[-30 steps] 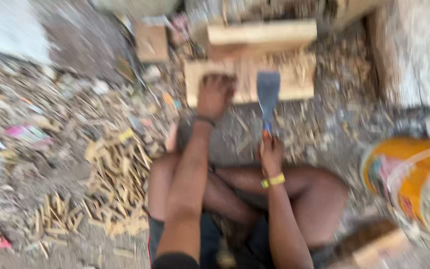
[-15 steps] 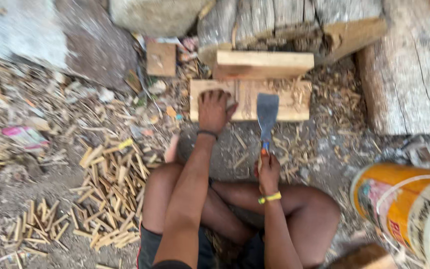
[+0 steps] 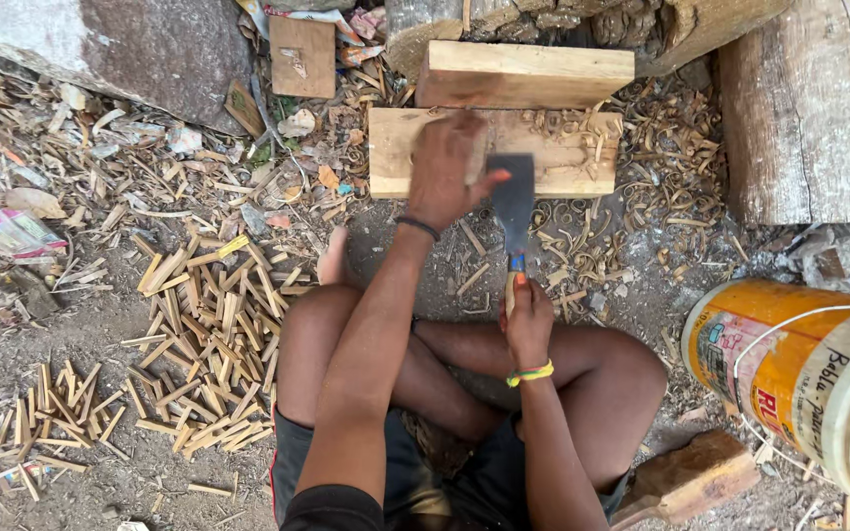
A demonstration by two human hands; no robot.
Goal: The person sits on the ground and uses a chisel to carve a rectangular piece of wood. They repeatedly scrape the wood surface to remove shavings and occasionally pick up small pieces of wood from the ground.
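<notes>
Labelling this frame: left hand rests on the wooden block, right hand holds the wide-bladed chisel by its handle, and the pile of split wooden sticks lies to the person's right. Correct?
Not quite. The head view shows the pile of split wooden sticks on the person's left, not right. The rest stands: the left hand rests on the wooden block, and the right hand holds the wide-bladed chisel by its handle.

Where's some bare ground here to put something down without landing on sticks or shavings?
Barest: the dirt strip along the bottom, below the cut stick pile, left of the knee. Also the upper plank, its top bare. Crowded: curled shavings right of the lower plank, where the left hand presses and the right hand holds the chisel.
</notes>
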